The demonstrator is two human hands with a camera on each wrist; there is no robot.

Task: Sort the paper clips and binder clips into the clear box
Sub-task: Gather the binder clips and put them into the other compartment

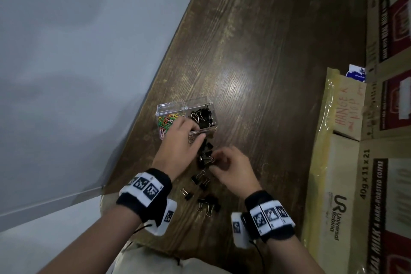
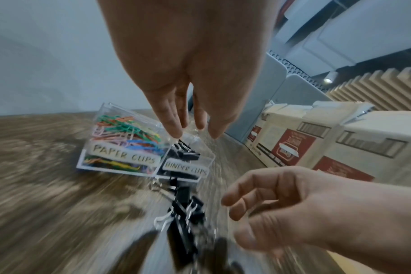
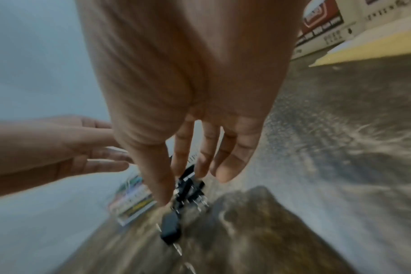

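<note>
A: Clear box (image 1: pixel 186 108) on the table (image 1: pixel 255 55), lid off, split in two: coloured paper clips (image 1: pixel 165 120) in the left compartment, black binder clips (image 1: pixel 203 117) in the right. Labelled so, as read in the left wrist view.

B: Loose binder clips (image 1: pixel 201 181) scattered on the table just in front of the box, toward the person. No loose paper clips visible.

A: Left hand (image 1: pixel 184 144) over the front wall of the box, fingers straight and spread, nothing visibly held. Right hand (image 1: pixel 231 168) at the pile, fingers curled toward a clip; firm pinch not confirmed, blurred.

B: Step in hand, by judgement: binder clips, paper clips apparently done.

A: Next: secure pinch on one clip, lift, short carry to the right compartment, clear of the divider.
</note>
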